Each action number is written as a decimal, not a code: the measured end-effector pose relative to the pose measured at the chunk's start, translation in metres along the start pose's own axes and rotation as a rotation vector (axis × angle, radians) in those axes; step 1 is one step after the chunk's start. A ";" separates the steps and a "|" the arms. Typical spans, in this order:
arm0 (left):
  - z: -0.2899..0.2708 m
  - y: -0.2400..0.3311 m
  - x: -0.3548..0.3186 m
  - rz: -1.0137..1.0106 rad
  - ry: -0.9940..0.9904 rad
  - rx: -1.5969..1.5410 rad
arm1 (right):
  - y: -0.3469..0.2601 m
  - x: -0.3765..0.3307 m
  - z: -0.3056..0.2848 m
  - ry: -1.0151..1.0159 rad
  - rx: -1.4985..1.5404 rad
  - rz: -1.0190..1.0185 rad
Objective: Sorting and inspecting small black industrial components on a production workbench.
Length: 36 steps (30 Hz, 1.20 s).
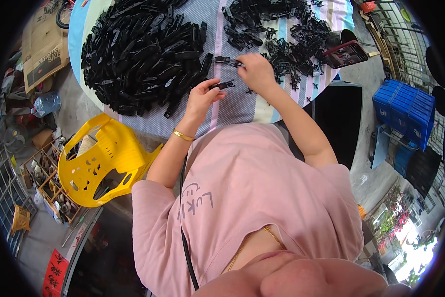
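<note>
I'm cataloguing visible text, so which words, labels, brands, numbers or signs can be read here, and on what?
Wording is not copied here.
Pink shirt: dark lettering.
Cardboard: dark printing.
Red paper: black characters.
Device with a red edge: screen markings too small to read.
Black parts in the pile: no text can be made out.

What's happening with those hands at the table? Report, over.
Left hand holding black piece. Right hand at second piece, grip unclear. Big black pile close beside left hand.

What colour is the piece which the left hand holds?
The piece in the left hand is black, best seen in the head view.
</note>
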<state>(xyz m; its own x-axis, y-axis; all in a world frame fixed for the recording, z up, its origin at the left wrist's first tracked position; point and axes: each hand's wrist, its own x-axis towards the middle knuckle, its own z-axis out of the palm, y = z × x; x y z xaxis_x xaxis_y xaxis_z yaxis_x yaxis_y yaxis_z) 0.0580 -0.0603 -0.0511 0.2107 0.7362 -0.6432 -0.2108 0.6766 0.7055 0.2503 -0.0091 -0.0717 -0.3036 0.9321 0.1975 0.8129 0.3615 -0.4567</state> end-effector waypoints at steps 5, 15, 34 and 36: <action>0.009 0.004 0.003 0.035 -0.044 -0.015 | -0.001 -0.005 -0.039 -0.194 0.372 0.384; 0.031 0.013 0.000 0.092 -0.130 -0.020 | -0.031 -0.030 -0.059 -0.192 0.942 0.509; 0.022 0.011 -0.004 -0.002 -0.133 -0.192 | -0.042 -0.033 -0.059 0.005 0.365 0.017; 0.020 0.015 -0.006 -0.032 -0.145 -0.202 | -0.040 -0.033 -0.058 -0.010 0.358 -0.015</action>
<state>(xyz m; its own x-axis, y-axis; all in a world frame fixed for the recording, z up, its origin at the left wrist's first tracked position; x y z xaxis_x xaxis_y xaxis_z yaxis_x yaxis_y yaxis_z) 0.0727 -0.0546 -0.0308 0.3524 0.7143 -0.6046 -0.3854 0.6995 0.6018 0.2568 -0.0552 -0.0092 -0.3203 0.9262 0.1988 0.5831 0.3582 -0.7292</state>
